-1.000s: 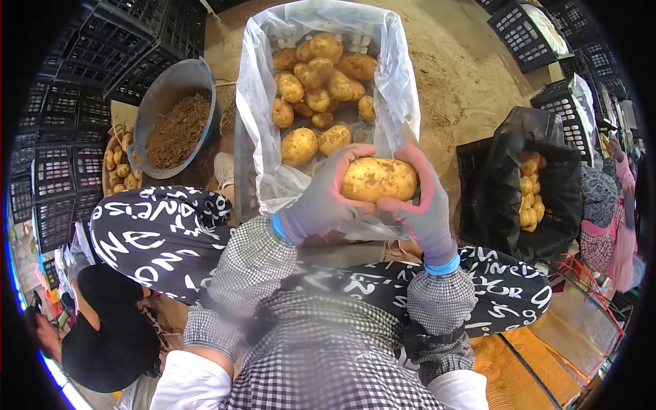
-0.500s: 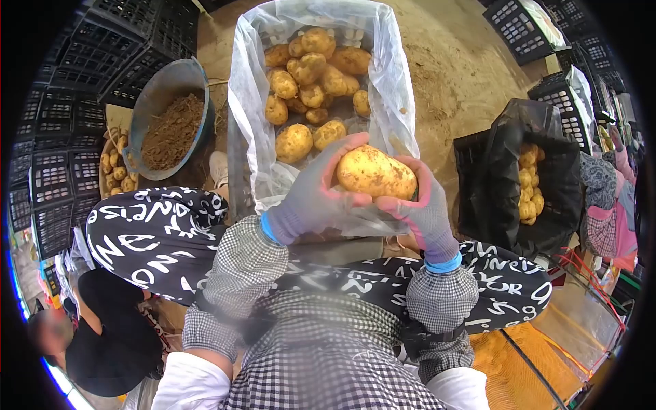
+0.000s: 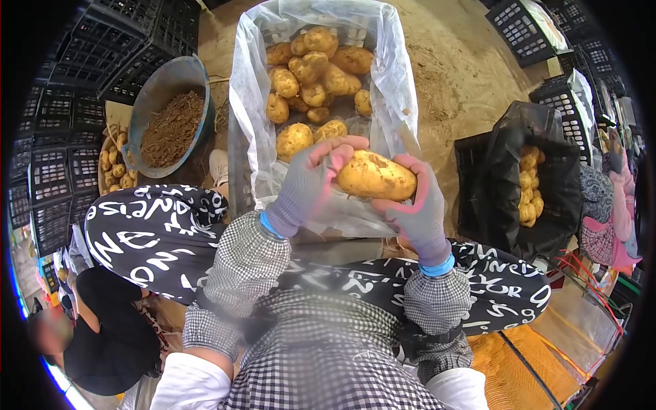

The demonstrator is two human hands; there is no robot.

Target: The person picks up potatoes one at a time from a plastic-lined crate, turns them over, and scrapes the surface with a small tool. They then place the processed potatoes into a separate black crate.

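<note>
A large yellow potato (image 3: pixel 376 176) with brown soil marks is held up over the near end of a lined crate. My right hand (image 3: pixel 422 212), in a grey and pink glove, is closed around its right end, thumb below and fingers above. At the left end, my left hand (image 3: pixel 307 181), gloved alike, has its fingers curled and pressed against the potato. Beneath and beyond the hands, several soil-marked potatoes (image 3: pixel 311 68) lie in the crate, whose white liner (image 3: pixel 249 130) is folded over the rim.
A blue-grey tub (image 3: pixel 134 113) of soil stands at left, beside a container of small potatoes (image 3: pixel 113 164). To the right is a black-lined crate (image 3: pixel 547 130) with potatoes. Black crates (image 3: pixel 75 116) are stacked far left. Another person (image 3: pixel 113 335) sits at lower left.
My left hand has curled its fingers and shifted slightly left at the potato's end. The potato has turned a little, showing a brown patch on top. My right hand still grips it.
</note>
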